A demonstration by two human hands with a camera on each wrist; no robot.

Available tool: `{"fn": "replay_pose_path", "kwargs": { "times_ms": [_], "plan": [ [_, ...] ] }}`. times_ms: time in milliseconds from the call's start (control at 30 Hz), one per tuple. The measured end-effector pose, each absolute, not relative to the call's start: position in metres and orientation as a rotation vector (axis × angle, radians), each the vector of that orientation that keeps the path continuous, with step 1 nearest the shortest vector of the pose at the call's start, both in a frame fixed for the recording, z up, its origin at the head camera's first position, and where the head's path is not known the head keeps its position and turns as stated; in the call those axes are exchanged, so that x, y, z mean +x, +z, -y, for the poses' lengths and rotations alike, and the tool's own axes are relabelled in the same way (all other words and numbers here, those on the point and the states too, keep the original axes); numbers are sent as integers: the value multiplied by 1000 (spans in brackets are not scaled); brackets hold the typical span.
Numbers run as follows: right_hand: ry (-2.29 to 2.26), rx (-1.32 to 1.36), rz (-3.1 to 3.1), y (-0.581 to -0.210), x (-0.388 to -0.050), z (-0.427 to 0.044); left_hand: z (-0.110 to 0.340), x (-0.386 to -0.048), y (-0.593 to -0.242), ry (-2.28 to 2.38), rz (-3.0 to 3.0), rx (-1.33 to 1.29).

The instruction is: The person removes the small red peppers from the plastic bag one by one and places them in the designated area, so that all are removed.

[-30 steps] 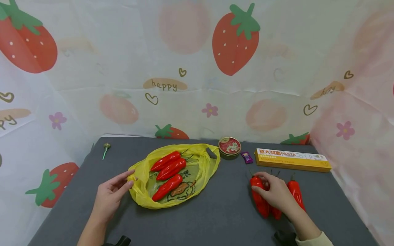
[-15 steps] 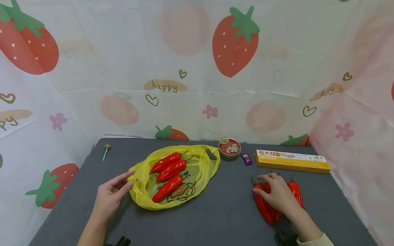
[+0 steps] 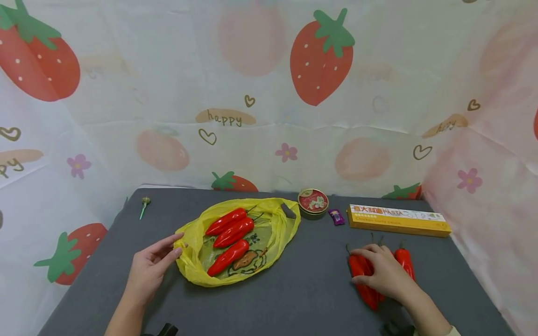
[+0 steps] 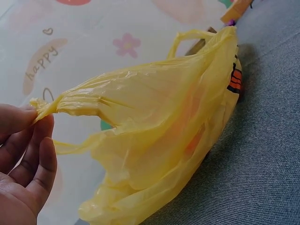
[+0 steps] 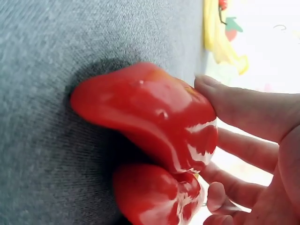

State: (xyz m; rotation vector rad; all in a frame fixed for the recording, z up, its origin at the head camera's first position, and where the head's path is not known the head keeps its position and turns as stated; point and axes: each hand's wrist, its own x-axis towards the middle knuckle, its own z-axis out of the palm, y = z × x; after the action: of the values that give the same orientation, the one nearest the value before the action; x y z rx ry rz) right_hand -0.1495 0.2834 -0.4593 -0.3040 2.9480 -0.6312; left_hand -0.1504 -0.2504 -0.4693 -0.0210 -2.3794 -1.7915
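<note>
A yellow plastic bag [image 3: 190,268] lies open on the table with three red chili peppers [image 3: 233,232] inside. My left hand [image 3: 149,266] pinches the left edge of the bag between thumb and fingers; the left wrist view shows the bunched plastic [image 4: 47,108] at the fingertips. At the right, my right hand [image 3: 388,273] has its thumb and fingers around a red chili pepper [image 5: 154,108], which lies on the table. A second pepper [image 5: 152,194] sits right beside it, mostly covered by the hand in the head view. Another pepper [image 3: 404,262] lies just right of that hand.
Behind the peppers lies a yellow pasta box [image 3: 399,224]. A round red tin [image 3: 313,204] and a small purple wrapped candy [image 3: 336,217] are near the bag's right end. A green-stemmed lollipop-like item [image 3: 145,205] lies at the back left of the grey table [image 3: 290,298].
My right hand has shifted slightly right and toward me, and the pepper by its thumb has moved the same way. The left hand and bag stay in place.
</note>
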Motion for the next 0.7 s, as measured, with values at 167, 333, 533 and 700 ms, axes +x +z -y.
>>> {"fn": "replay_pose_path", "kwargs": {
  "times_ms": [167, 333, 533, 700],
  "plan": [
    [-659, -284, -2949, -457, -152, -285, 251, -151, -469, -1792, 2382, -22],
    [-681, -347, -3011, -451, -157, -278, 252, -150, -468, -1795, 2382, -6],
    [-784, -449, -3022, -431, -168, -254, 252, -150, -468, -1806, 2367, -11],
    [-869, -507, -2984, -424, -177, -232, 250, -150, -468, -1795, 2378, -44]
  ]
}}
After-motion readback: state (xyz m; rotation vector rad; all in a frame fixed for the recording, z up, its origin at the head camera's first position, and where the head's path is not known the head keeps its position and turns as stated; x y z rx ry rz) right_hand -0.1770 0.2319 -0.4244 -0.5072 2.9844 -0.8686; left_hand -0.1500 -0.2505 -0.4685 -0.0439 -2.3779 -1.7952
